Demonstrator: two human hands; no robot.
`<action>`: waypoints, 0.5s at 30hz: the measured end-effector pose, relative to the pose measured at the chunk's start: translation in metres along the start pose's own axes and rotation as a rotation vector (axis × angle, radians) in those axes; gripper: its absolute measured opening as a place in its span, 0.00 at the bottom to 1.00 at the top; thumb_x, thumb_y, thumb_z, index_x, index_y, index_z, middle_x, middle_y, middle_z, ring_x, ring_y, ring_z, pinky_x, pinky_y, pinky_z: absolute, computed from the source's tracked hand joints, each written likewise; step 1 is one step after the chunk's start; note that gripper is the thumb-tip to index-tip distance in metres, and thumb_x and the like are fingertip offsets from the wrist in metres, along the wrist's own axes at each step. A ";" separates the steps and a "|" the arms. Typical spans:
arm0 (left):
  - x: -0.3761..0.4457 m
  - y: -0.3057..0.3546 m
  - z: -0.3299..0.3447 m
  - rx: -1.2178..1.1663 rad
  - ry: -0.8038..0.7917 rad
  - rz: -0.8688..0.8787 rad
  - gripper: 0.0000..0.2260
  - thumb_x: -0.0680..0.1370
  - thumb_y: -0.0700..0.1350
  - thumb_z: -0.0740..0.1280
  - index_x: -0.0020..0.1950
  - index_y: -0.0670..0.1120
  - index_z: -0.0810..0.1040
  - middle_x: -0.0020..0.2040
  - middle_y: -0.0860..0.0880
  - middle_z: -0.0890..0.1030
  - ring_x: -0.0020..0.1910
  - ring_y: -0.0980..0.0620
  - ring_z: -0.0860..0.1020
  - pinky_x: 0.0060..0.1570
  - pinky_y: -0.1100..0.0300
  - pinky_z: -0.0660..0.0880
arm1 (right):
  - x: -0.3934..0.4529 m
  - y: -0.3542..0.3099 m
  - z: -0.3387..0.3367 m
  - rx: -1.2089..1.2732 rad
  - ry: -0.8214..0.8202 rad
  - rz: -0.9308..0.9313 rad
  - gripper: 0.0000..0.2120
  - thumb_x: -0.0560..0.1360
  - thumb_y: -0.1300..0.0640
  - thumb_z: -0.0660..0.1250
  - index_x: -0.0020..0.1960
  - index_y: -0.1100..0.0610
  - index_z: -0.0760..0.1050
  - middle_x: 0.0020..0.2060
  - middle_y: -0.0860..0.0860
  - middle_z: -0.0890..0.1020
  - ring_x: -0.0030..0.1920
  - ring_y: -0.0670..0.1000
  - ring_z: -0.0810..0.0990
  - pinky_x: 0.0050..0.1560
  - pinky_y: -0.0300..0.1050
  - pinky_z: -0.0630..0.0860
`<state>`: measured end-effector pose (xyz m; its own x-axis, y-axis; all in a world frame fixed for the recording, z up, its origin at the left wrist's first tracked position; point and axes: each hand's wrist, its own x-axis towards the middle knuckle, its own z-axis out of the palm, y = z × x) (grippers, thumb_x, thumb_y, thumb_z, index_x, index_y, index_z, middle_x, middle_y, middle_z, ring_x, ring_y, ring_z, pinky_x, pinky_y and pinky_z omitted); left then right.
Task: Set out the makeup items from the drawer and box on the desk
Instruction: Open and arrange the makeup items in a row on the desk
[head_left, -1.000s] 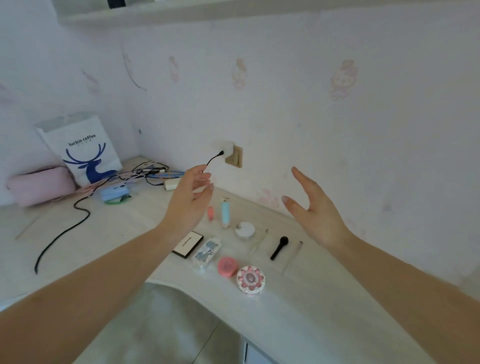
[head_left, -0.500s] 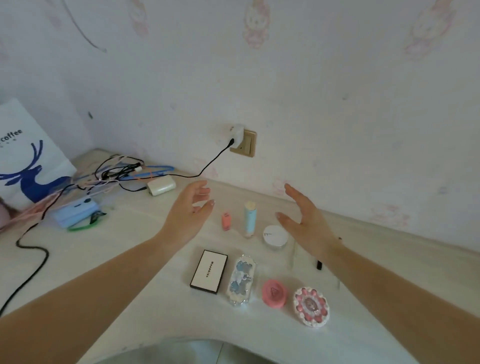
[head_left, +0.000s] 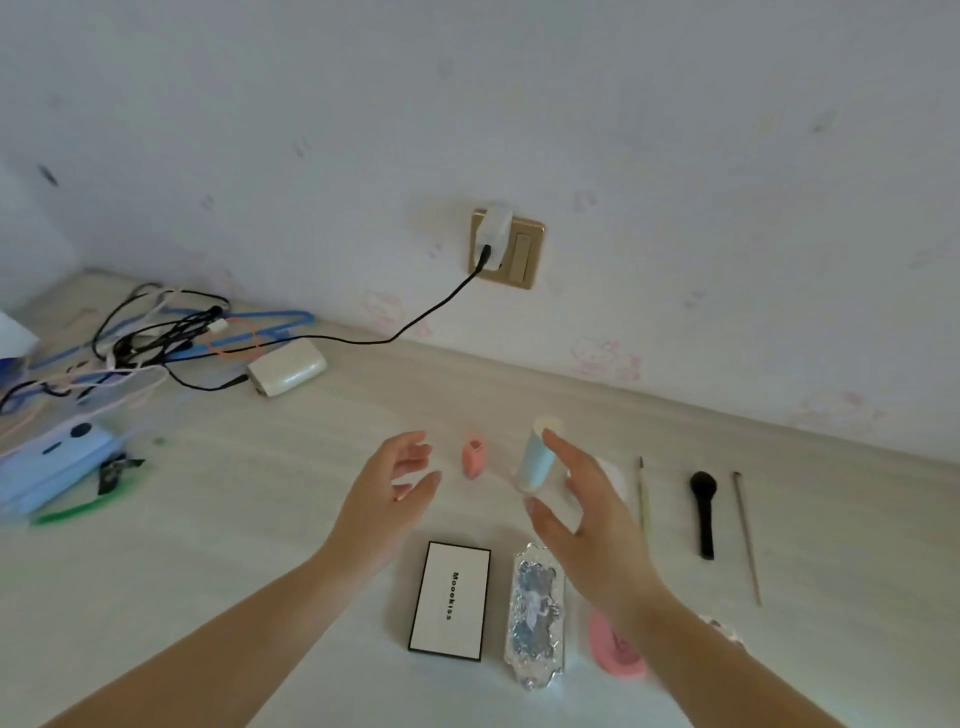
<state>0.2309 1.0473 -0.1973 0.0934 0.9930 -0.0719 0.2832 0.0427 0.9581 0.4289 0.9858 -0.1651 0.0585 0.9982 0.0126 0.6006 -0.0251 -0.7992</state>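
Note:
Makeup items lie in rows on the pale desk (head_left: 260, 519). A white flat box (head_left: 450, 600) and a silver ornate case (head_left: 535, 605) are nearest. A round pink compact (head_left: 608, 649) is partly hidden under my right forearm. A small pink item (head_left: 474, 458) and an upright light blue tube (head_left: 535, 460) stand behind. To the right lie a thin brush (head_left: 642, 493), a black brush (head_left: 704, 512) and a thin stick (head_left: 747, 535). My left hand (head_left: 387, 493) hovers open left of the pink item. My right hand (head_left: 587, 514) hovers open beside the blue tube.
A gold wall socket (head_left: 519, 254) holds a white charger with a black cable. A white power adapter (head_left: 287, 368) and tangled cables (head_left: 156, 332) lie at the back left. A light blue device (head_left: 52, 462) sits at the left edge.
The view has tilted down and moved closer to the desk. Both hands have lowered toward the items and drawn nearer each other. The coffee bag has left the view.

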 end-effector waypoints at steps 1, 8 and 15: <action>0.003 -0.007 0.003 -0.018 0.001 -0.009 0.16 0.69 0.47 0.67 0.54 0.61 0.71 0.54 0.57 0.78 0.54 0.63 0.77 0.55 0.59 0.74 | 0.001 0.008 0.008 0.028 0.011 -0.009 0.30 0.75 0.53 0.67 0.63 0.25 0.58 0.60 0.23 0.65 0.66 0.36 0.66 0.69 0.39 0.64; 0.013 -0.054 0.019 -0.026 -0.034 0.089 0.15 0.71 0.45 0.70 0.55 0.59 0.74 0.57 0.57 0.78 0.57 0.63 0.77 0.53 0.65 0.73 | 0.000 0.052 0.055 0.047 0.017 -0.166 0.27 0.71 0.49 0.65 0.63 0.29 0.60 0.62 0.29 0.66 0.67 0.35 0.65 0.67 0.37 0.66; -0.010 -0.075 0.024 -0.027 -0.033 0.278 0.16 0.75 0.37 0.68 0.55 0.57 0.74 0.55 0.57 0.78 0.53 0.69 0.77 0.45 0.77 0.72 | -0.028 0.082 0.064 -0.097 0.024 -0.235 0.29 0.75 0.54 0.67 0.69 0.37 0.59 0.62 0.35 0.66 0.64 0.34 0.65 0.65 0.28 0.64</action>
<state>0.2316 1.0316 -0.2746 0.1951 0.9630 0.1861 0.2167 -0.2274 0.9494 0.4252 0.9593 -0.2695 -0.0737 0.9758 0.2061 0.6738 0.2010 -0.7110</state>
